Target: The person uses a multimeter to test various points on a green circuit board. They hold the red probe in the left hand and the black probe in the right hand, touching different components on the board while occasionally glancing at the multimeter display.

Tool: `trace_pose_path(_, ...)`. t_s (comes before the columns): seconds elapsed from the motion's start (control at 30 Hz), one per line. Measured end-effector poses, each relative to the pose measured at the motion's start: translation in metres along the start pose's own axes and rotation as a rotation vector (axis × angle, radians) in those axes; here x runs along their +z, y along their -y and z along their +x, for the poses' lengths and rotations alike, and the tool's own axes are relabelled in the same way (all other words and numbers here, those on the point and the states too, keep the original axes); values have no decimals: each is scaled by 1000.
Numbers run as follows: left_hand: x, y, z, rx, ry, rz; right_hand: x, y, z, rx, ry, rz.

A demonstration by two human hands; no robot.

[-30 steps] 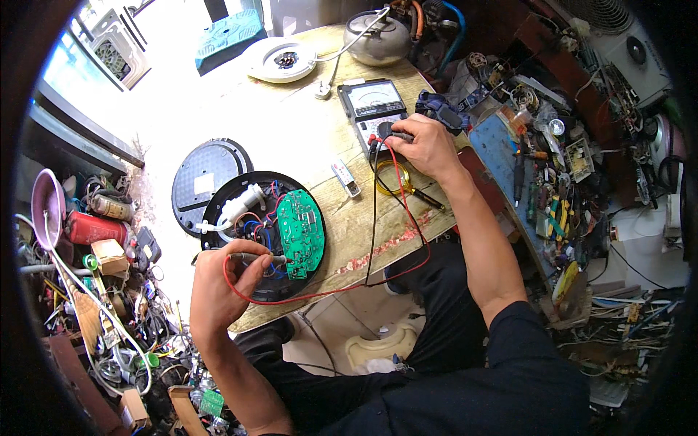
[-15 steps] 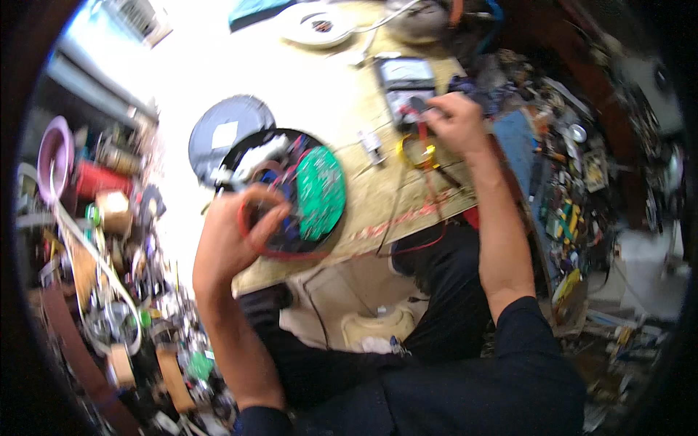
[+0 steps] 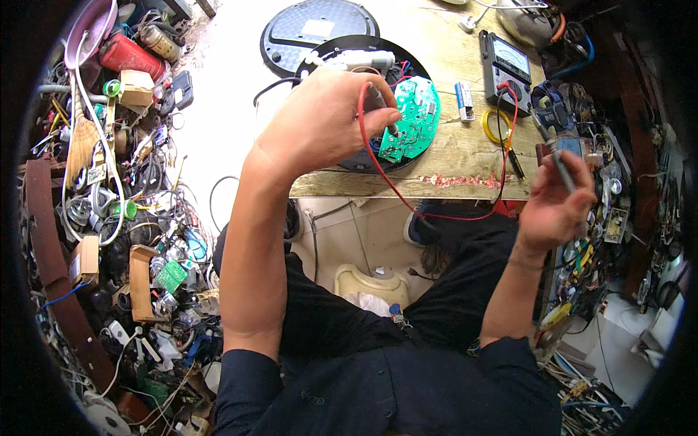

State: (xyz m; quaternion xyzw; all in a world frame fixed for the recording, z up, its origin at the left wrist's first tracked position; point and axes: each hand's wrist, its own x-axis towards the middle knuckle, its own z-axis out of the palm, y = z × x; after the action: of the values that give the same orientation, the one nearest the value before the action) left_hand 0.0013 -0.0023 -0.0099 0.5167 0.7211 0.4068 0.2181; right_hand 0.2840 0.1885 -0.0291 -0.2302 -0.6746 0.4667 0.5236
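My left hand [image 3: 320, 116] is closed around a test probe [image 3: 378, 102] with a red lead. The probe points down at the green circuit board [image 3: 413, 120], its tip at or just above the board; contact cannot be told. This board sits in a round black housing [image 3: 349, 45] with wires and a white cylindrical part [image 3: 367, 59]. Off the table's right edge, my right hand [image 3: 556, 203] grips a slim grey pen-shaped tool [image 3: 562, 171], pointing up and left. An analog multimeter [image 3: 507, 73] lies nearby, its black probe [image 3: 516, 166] resting on the table.
A round dark cover [image 3: 313, 29] lies behind the housing. A small blue-and-white box [image 3: 464, 102] and a yellow wire coil [image 3: 496, 126] lie right of the board. The red lead [image 3: 451, 216] hangs over the table's front edge. Cluttered parts fill both sides, with a broom [image 3: 81, 142] at left.
My right hand has gone from the multimeter to beyond the table's right edge and now holds the grey tool. My left hand has brought the red probe over the board. The view has shifted.
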Motion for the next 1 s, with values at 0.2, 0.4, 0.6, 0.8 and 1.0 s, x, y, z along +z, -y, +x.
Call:
trace_pose_path(0.2,3,4,-2,56,-35,-2,21,-26,-32,97,168,-52)
trace_pose_path(0.4,3,7,-2,80,-50,-3,36,-31,-28,-46,241,-186)
trace_pose_path(0.6,-1,2,-3,40,-20,-36,26,-33,-29,-59,232,-191)
trace_pose_path(0.8,-4,10,-4,2,-27,-161,25,-31,-28,-42,221,-170)
trace_pose_path(1.0,-22,7,-11,-87,23,-247,24,-33,-28,-57,227,-155)
